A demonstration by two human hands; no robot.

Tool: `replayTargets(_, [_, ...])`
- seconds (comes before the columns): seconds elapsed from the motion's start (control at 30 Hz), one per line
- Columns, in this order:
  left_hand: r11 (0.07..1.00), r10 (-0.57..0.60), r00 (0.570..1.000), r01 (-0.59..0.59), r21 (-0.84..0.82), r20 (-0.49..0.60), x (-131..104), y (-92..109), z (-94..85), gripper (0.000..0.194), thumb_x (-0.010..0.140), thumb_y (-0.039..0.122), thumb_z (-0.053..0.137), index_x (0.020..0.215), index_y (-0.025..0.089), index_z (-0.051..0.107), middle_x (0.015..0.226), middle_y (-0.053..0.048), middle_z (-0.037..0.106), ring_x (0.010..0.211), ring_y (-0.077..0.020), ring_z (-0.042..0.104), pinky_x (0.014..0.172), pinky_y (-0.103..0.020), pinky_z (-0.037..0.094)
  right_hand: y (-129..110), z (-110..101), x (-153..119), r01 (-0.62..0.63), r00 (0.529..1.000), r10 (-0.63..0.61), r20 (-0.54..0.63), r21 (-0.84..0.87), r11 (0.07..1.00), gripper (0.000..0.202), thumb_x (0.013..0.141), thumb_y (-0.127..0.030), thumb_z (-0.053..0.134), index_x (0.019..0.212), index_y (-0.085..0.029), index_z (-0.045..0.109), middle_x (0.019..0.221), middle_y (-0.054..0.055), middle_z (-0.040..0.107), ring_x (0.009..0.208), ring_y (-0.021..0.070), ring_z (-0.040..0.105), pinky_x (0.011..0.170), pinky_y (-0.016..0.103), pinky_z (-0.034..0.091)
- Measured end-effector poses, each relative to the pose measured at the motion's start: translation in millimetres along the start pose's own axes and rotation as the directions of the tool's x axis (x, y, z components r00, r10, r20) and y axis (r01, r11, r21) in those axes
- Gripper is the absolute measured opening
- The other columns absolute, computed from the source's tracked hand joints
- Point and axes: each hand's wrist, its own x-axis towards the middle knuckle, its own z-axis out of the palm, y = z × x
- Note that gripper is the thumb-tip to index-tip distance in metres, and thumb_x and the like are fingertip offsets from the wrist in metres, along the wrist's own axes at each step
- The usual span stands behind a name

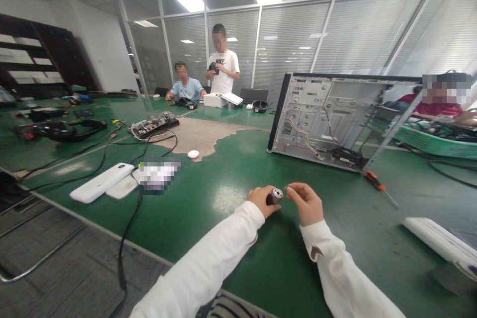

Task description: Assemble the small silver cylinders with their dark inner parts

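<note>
My left hand [260,198] is wrapped round a short dark cylinder [275,197]. Its round metal end, which shows a few dark holes, faces up towards me; I cannot tell its kind. Just to the right, my right hand [306,201] has thumb and forefinger pinched together close to that end, apart from it. Something tiny may be between these fingertips, too small to name. Both hands are low over the green table [231,179]. Beyond them stands an open computer case [316,119], its bare metal inside and some cables showing.
A screwdriver [380,188] lies right of my hands, before a green basket [439,140] of cables. White devices lie at the right edge and left [102,182]. A small white disc [193,154] and a circuit assembly [154,125] are farther back. Several people are around the table.
</note>
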Motion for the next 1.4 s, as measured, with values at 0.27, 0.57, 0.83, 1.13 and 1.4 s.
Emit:
replayTargets(0.27, [1.000,-0.024,1.000,0.024,0.009,0.016,1,0,-0.9,0.045,0.059,0.039,0.062,0.100,0.026,0.048,0.092,0.001,0.059,0.083,-0.0189,0.053,0.075,-0.031,0.041,13,-17,15,-0.413,0.896,0.437,0.077,0.506,0.757,0.021,0.054,-0.019,0.066,0.074,-0.016,0.060,0.060,-0.001,0.060,0.053,0.0069,0.053,0.049,0.018,0.045])
replayTargets(0.57, [0.999,-0.036,0.999,0.036,0.024,0.007,2,1,-1.2,0.044,0.058,0.038,0.062,0.098,0.024,0.050,0.088,-0.001,0.059,0.080,-0.0195,0.053,0.073,-0.032,0.041,9,-24,18,-0.491,0.866,0.431,0.255,0.596,0.636,0.008,0.067,-0.019,0.056,0.074,-0.018,0.058,0.062,-0.001,0.059,0.054,0.0089,0.053,0.050,0.025,0.049])
replayTargets(0.83, [1.000,-0.021,1.000,0.021,0.020,0.008,5,-1,-0.9,0.042,0.060,0.036,0.061,0.098,0.024,0.049,0.088,-0.001,0.059,0.081,-0.0190,0.053,0.074,-0.032,0.041,11,-23,22,-0.382,0.922,0.365,0.126,0.435,0.815,0.016,0.061,-0.027,0.061,0.075,-0.020,0.058,0.065,-0.001,0.059,0.055,0.0085,0.053,0.055,0.025,0.046])
replayTargets(1.13, [0.999,-0.043,0.999,0.043,0.001,0.000,5,-2,1.2,0.043,0.060,0.037,0.061,0.098,0.024,0.048,0.088,-0.002,0.058,0.082,-0.0188,0.053,0.076,-0.032,0.040,24,-37,27,0.437,0.898,-0.186,0.399,-0.754,0.491,0.015,0.071,-0.023,0.046,0.078,-0.022,0.059,0.076,0.003,0.060,0.075,0.0163,0.051,0.071,0.030,0.040])
replayTargets(1.4, [0.998,-0.055,0.998,0.055,0.005,0.013,4,1,-1.4,0.043,0.060,0.037,0.061,0.098,0.023,0.047,0.089,-0.002,0.058,0.084,-0.0193,0.053,0.077,-0.032,0.039,34,-52,37,0.413,0.883,0.043,0.468,-0.816,0.405,0.030,0.065,-0.020,0.051,0.094,-0.020,0.053,0.080,0.003,0.055,0.075,0.0149,0.051,0.071,0.029,0.040])
